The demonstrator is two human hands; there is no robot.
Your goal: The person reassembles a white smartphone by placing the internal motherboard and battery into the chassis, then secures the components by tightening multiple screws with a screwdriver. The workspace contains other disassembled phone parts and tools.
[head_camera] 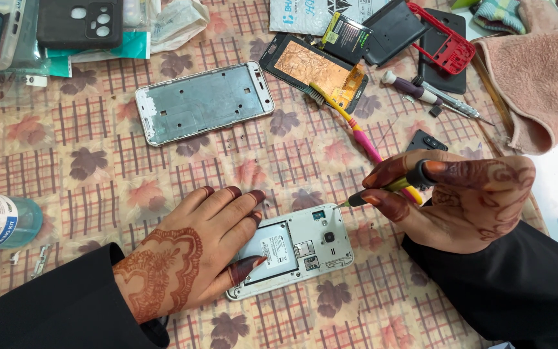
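The left hand lies flat, fingers spread, pressing down the opened white phone. The phone sits on the leaf-patterned cloth, its long axis running left to right and tilted slightly, camera end to the right. Just right of the phone, the right hand pinches a small screwdriver, tip pointing left at the phone's top edge. A slip could scratch the board or lose a screw. Beyond the phone lie a metal frame and a toothbrush.
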